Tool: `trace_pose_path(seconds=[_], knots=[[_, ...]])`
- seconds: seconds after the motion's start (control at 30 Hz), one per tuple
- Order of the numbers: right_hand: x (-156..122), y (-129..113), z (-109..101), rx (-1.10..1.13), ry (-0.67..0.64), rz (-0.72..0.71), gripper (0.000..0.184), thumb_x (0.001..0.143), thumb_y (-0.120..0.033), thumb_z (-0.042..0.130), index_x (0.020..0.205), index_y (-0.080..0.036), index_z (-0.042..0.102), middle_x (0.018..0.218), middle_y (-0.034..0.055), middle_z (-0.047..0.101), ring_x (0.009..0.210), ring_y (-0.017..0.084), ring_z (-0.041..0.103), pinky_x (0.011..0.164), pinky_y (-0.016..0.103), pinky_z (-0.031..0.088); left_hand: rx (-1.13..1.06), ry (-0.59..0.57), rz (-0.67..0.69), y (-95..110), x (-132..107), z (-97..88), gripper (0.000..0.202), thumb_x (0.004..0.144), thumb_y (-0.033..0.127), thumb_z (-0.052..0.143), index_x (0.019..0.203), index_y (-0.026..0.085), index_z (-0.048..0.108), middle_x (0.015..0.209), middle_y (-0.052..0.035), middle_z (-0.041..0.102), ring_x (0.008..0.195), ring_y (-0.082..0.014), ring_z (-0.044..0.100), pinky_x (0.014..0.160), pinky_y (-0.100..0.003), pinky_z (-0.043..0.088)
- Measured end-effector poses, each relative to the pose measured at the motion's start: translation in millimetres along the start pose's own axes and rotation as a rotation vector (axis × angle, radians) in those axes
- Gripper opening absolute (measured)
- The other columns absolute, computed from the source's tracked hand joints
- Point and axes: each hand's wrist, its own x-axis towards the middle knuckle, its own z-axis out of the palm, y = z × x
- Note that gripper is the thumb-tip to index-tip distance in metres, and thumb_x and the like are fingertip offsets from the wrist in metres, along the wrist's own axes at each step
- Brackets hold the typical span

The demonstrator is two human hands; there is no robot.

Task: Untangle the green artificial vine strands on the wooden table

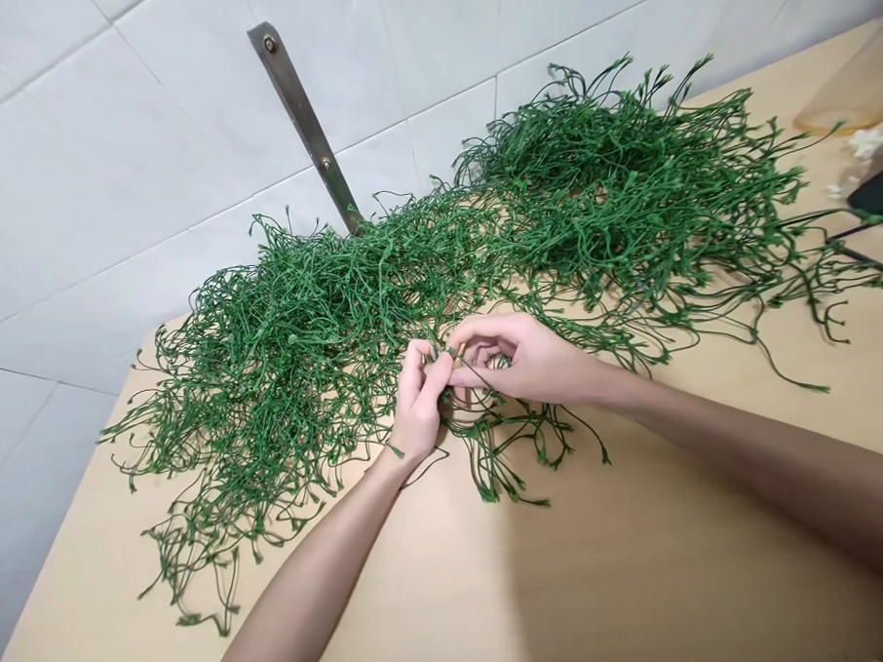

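My left hand [418,407] and my right hand [535,361] meet over the front edge of a heap of thin green plastic stems with small forked tips. Thumb and fingers of each hand are pinched together on a green stem [475,376], which passes between them. Beneath the hands, a small bunch of stems [491,461] lies curled on the table. To the left spreads one part of the stem heap [268,378]; a thicker part of the heap [611,197] rises behind and to the right. Fingers partly hide the held stem.
The heap lies on a light wooden table [641,537] against a white tiled wall [149,178]. A metal strip with bolts [307,127] slants up the wall. At the right edge are a dark object [878,195], small white pieces [868,143] and something translucent orange [834,114].
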Motion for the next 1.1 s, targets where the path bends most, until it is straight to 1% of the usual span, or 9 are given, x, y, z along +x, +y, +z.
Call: trace_pose_path(seconds=[0.17,0.3,0.37,0.47,0.57,0.7,0.9,1.0,1.1], knots=[[-0.5,-0.1,-5.5,0.098,-0.053,-0.048,0.019,0.074,-0.03,0.073,0.071,-0.017,0.06,0.078,0.0035,0.067,0.072,0.015,0.065,0.068,0.03,0.054,0.012,-0.024,0.005,2.7,-0.2,-0.2,0.035,0.087,0.049,0.057,0.08,0.021,0.038,0.052,0.0072,0.052,0.047,-0.009,0.049,0.049,-0.02,0.038],[0.7,-7.5,-13.8,0.111,0.086,-0.026,0.018,0.071,-0.032,0.077,0.068,-0.016,0.069,0.096,0.0081,0.07,0.083,0.018,0.067,0.077,0.032,0.056,0.057,0.027,0.03,5.3,0.2,1.0,0.037,0.088,0.051,0.055,0.074,0.02,0.039,0.049,0.0065,0.05,0.044,-0.0087,0.046,0.048,-0.021,0.037],[1.6,-13.6,-17.9,0.127,0.14,0.045,0.018,0.071,-0.032,0.077,0.071,-0.015,0.07,0.086,0.0072,0.072,0.075,0.017,0.068,0.073,0.032,0.057,0.075,0.054,0.024,5.7,0.2,1.5,0.037,0.087,0.051,0.057,0.074,0.02,0.04,0.05,0.0061,0.051,0.045,-0.0084,0.046,0.049,-0.021,0.038],[2.0,-20.0,-22.5,0.121,0.059,0.124,0.017,0.075,-0.03,0.073,0.081,-0.015,0.069,0.069,0.0036,0.07,0.059,0.013,0.065,0.062,0.029,0.056,0.074,0.052,0.001,5.2,-0.1,1.7,0.037,0.084,0.051,0.06,0.077,0.02,0.042,0.052,0.0064,0.054,0.046,-0.008,0.046,0.049,-0.02,0.039],[1.3,-20.6,-25.2,0.038,-0.033,0.116,0.017,0.074,-0.029,0.074,0.083,-0.015,0.07,0.074,0.0044,0.072,0.067,0.014,0.067,0.064,0.028,0.055,0.089,0.035,-0.004,4.8,-0.5,1.7,0.037,0.083,0.052,0.061,0.079,0.02,0.045,0.053,0.0067,0.054,0.046,-0.0074,0.046,0.049,-0.019,0.039],[0.2,-19.6,-27.9,-0.046,-0.049,0.099,0.02,0.072,-0.032,0.075,0.085,-0.017,0.072,0.083,0.0051,0.073,0.074,0.016,0.069,0.065,0.027,0.055,0.128,0.042,0.0,5.7,-0.7,2.5,0.036,0.083,0.052,0.062,0.079,0.019,0.046,0.054,0.0062,0.055,0.047,-0.0074,0.046,0.05,-0.02,0.04],[1.0,-28.6,-31.6,-0.011,0.127,0.111,0.008,0.07,-0.021,0.075,0.075,-0.017,0.069,0.063,0.0019,0.069,0.059,0.014,0.065,0.061,0.027,0.055,0.144,0.07,0.027,7.0,0.0,3.7,0.034,0.084,0.05,0.061,0.078,0.019,0.047,0.056,0.0055,0.056,0.051,-0.0084,0.05,0.053,-0.02,0.043],[1.8,-30.5,-33.6,-0.033,0.135,0.115,0.012,0.072,-0.026,0.075,0.074,-0.017,0.069,0.062,0.0023,0.069,0.057,0.014,0.064,0.06,0.027,0.054,0.176,0.075,0.041,6.2,0.2,3.4,0.034,0.085,0.051,0.06,0.078,0.019,0.048,0.056,0.0055,0.055,0.05,-0.0082,0.05,0.052,-0.02,0.043],[2.3,-27.3,-34.0,-0.01,0.022,0.176,0.022,0.076,-0.038,0.072,0.076,-0.016,0.071,0.067,0.0051,0.071,0.06,0.015,0.066,0.061,0.029,0.055,0.168,0.087,0.042,5.8,0.0,3.2,0.036,0.084,0.052,0.06,0.079,0.019,0.049,0.056,0.0059,0.054,0.05,-0.0079,0.049,0.052,-0.02,0.042]])
